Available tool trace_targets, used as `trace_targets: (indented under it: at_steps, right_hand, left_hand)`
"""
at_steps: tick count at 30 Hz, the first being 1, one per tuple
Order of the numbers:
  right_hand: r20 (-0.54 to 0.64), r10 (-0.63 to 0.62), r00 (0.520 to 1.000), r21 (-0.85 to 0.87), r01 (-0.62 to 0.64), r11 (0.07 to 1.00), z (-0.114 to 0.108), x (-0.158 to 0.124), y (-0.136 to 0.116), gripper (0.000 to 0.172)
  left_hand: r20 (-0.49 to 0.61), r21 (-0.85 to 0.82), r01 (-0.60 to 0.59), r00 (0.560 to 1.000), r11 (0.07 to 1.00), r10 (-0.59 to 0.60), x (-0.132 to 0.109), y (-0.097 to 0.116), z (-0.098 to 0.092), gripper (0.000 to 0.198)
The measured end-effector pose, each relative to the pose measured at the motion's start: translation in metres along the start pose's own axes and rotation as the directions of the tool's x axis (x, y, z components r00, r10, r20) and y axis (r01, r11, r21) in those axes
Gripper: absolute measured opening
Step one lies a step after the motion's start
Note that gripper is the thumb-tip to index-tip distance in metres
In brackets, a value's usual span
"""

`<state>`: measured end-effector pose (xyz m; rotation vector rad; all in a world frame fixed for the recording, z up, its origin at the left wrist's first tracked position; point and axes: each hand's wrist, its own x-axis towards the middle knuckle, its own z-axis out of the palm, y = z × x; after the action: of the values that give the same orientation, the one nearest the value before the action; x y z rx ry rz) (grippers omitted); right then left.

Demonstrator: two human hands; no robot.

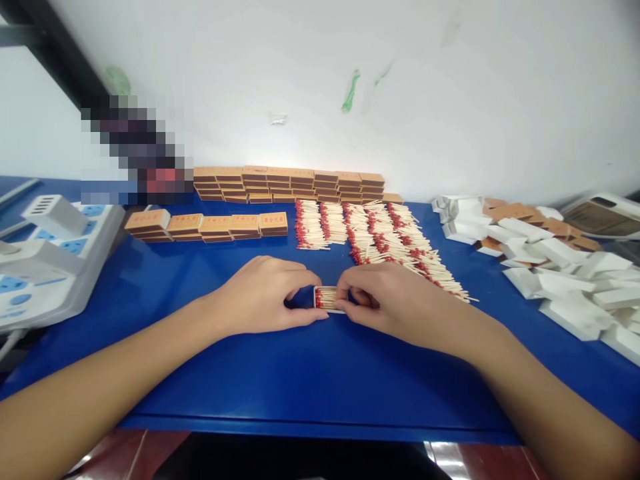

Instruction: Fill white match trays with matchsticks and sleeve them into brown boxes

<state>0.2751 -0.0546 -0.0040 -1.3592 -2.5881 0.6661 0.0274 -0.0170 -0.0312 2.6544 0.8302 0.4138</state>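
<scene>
A small white matchbox tray (327, 309) with red-tipped matches (326, 297) in it lies at the middle of the blue table. My left hand (265, 293) grips the tray's left end between thumb and index finger. At the other end, my right hand (375, 297) is closed, its fingertips over the matches and the tray's right side. Whether those fingers pinch matches or only the tray is hidden. Beyond my hands lie rows of loose matches (367, 230) with red heads, several bundles side by side.
Stacked brown matchboxes (290, 183) line the wall, with a shorter row of matchboxes (215, 225) before them on the left. White empty trays (565, 273) and brown sleeves (520, 212) are heaped at right. A power strip (85, 267) with plugs occupies the left of the blue table (320, 380).
</scene>
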Motion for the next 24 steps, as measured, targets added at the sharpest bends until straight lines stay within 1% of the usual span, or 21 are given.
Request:
trace_targets:
  at_steps: [4,9,13,18,24]
  right_hand:
    - [0.004,0.005,1.0,-0.002,-0.005,1.0,0.0002,0.0011,0.0,0.012]
    - [-0.022,0.033,0.999,-0.03,-0.034,0.999,0.0006,-0.0003,-0.0013,0.013]
    - [-0.054,0.013,0.998,-0.053,-0.016,0.998,0.0019,-0.0012,-0.0026,0.012]
    - [-0.049,-0.007,0.999,-0.05,0.004,0.999,0.0024,-0.0024,-0.0022,0.013]
    - [-0.084,0.014,0.996,-0.041,-0.017,0.999,0.004,-0.0012,-0.0011,0.014]
  left_hand:
    - [0.001,0.008,-0.007,1.0,1.0,0.007,0.0,0.0003,-0.0002,0.033]
    - [0.0,0.01,-0.011,1.0,1.0,0.011,0.0002,-0.0001,-0.0002,0.032]
    - [0.005,0.006,-0.017,1.0,1.0,0.017,0.0,-0.0008,-0.0002,0.031]
    - [0.005,0.009,-0.023,1.0,1.0,0.023,0.0003,-0.002,0.0006,0.032]
    - [0.005,0.023,-0.024,1.0,0.999,0.023,0.0008,-0.0022,0.0004,0.032]
